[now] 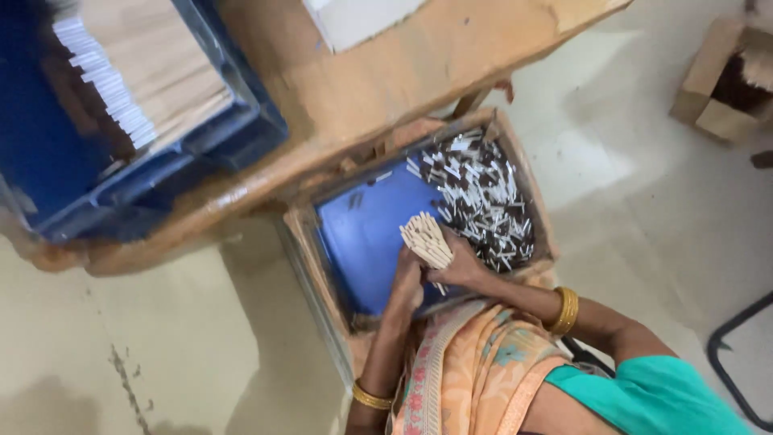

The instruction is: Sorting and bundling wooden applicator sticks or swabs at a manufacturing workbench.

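Bundle: a tight sheaf of pale thin sticks (427,240), ends splayed toward 11 o'clock, is held over the blue floor of the box.
Right hand: the right hand (465,264) wraps the sheaf from the 3 o'clock side, fingers curled closed around its lower part, a gold bangle (565,311) on the wrist.
Left hand: the left hand (405,292) presses against the sheaf's base from 7 o'clock; its fingers seem closed on the sticks, though their tips are hidden behind the bundle.
Box: a wooden-sided box (299,242) with a blue liner sits on the floor below the bench; the sheaf hangs about at its centre.
Loose pile: a heap of short dark and white stick pieces (483,197) fills the box toward 1 o'clock, just beside the right hand's knuckles.
Bench: a worn wooden bench (362,80) runs across 12 o'clock, carrying a blue crate (241,121) of stacked pale sticks at 10 o'clock.
Handling judgement: evening up the sheaf likely goes best with both hands keeping a snug, level grip, so that no stick slides out, and with the ends kept clear of the loose pile so stray pieces do not mix in.
Far corner: a cardboard box (721,80) stands at 2 o'clock, well apart.
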